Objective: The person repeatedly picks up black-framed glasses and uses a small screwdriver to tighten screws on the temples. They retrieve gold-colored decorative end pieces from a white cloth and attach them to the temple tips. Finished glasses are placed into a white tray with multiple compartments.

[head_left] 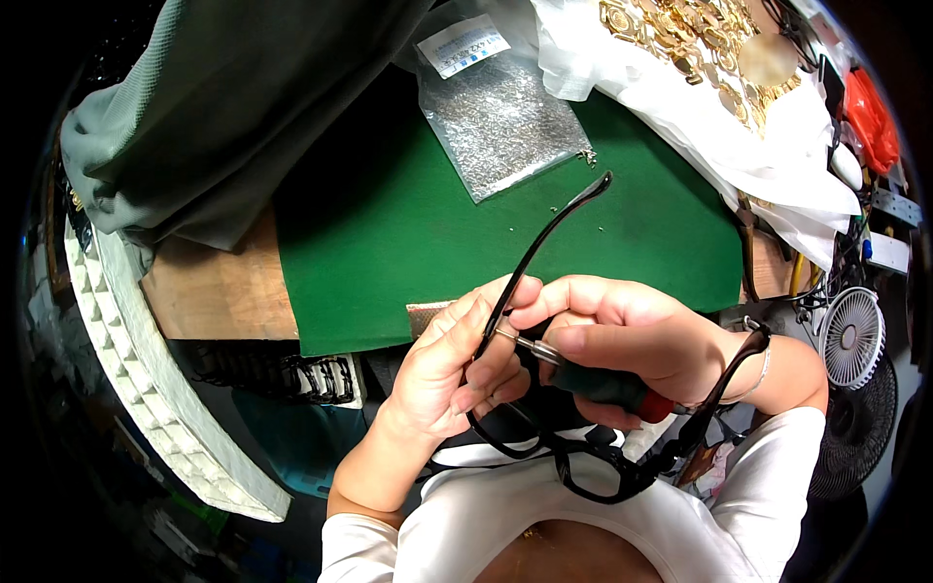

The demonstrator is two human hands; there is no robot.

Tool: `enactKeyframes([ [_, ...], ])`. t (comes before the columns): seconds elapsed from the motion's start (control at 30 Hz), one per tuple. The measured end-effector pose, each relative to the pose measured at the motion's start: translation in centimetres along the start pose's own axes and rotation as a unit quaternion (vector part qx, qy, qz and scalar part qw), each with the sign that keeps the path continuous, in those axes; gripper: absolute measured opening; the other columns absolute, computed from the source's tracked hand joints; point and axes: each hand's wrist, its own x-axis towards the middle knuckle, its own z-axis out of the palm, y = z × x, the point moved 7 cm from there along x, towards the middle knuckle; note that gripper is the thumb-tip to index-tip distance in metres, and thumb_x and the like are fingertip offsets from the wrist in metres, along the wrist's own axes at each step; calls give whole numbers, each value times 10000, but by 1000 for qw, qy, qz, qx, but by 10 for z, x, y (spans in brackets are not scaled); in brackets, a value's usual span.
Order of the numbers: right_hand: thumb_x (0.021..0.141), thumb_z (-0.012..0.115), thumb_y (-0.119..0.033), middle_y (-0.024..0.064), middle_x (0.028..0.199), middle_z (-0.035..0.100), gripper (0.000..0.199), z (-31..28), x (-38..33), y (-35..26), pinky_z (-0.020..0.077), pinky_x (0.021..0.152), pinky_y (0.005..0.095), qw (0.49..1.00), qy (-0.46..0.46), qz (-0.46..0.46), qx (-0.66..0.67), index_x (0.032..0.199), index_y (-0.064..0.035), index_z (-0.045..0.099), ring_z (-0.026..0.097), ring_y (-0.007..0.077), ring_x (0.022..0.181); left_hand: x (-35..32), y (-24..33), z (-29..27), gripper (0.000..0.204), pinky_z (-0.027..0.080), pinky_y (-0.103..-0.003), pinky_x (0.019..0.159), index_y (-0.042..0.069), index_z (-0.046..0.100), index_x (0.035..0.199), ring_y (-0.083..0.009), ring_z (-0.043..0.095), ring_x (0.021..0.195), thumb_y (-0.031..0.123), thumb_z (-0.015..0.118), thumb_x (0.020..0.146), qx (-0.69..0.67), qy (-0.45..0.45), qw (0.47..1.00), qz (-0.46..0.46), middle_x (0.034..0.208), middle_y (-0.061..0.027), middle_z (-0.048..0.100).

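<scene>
Black eyeglasses (632,478) hang in front of my chest, one temple pointing up over the mat and the other reaching back along my right wrist. My left hand (452,364) pinches them near the hinge of the raised temple. Closed around a screwdriver (604,385) with a dark green and red handle, my right hand (632,335) points its thin metal shaft at that hinge. The fingers of both hands nearly meet there. Whether the tip sits in a screw is too small to tell.
A clear bag of tiny silvery screws (510,126) lies on the green mat (389,262), a few loose beside it. White plastic (671,107) holds gold-coloured metal parts (714,44) at the far right. Grey cloth (262,107), a white foam tray (165,418) and a small fan (852,335) flank the table.
</scene>
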Motion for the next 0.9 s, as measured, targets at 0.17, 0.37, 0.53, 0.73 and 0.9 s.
enactKeyframes([
  [0.17, 887, 427, -180, 72, 752, 554, 271, -4, -2, -3, 369, 356, 215, 998, 17, -26, -62, 1084, 3, 392, 507, 108, 476, 2, -4, -4, 382, 337, -177, 426, 17, 420, 1190, -30, 340, 355, 277, 400, 910, -8, 25, 999, -20, 550, 29, 443],
  [0.37, 882, 450, -196, 43, 770, 550, 286, -33, -20, -5, 392, 434, 197, 963, 34, -52, -262, 1097, -9, 463, 497, 71, 493, -4, -2, 7, 350, 288, -178, 365, 4, 443, 1146, -39, 287, 313, 263, 372, 922, -1, 74, 997, -2, 482, 28, 370],
  [0.53, 768, 574, -84, 135, 782, 462, 248, -53, -60, -37, 449, 537, 330, 583, 336, -343, -655, 1012, -48, 546, 538, 287, 599, 4, 0, 20, 324, 329, -215, 430, 61, 389, 763, -63, 336, 303, 331, 324, 929, 59, 0, 998, -4, 468, 16, 397],
  [0.73, 733, 593, -89, 121, 797, 469, 275, -49, -50, -33, 459, 485, 317, 500, 380, -336, -702, 1002, -65, 542, 549, 239, 551, 4, -4, 33, 533, 446, -440, 840, 49, 289, 1305, -161, 463, 629, 250, 489, 854, 118, -60, 988, 75, 723, -76, 455],
  [0.9, 724, 591, -73, 119, 803, 462, 285, -46, -47, -33, 452, 456, 303, 471, 373, -343, -722, 1002, -61, 533, 551, 228, 531, -8, -2, 7, 420, 423, -322, 742, -37, 420, 1179, -107, 398, 524, 266, 443, 889, 92, -35, 991, 95, 518, -1, 432],
])
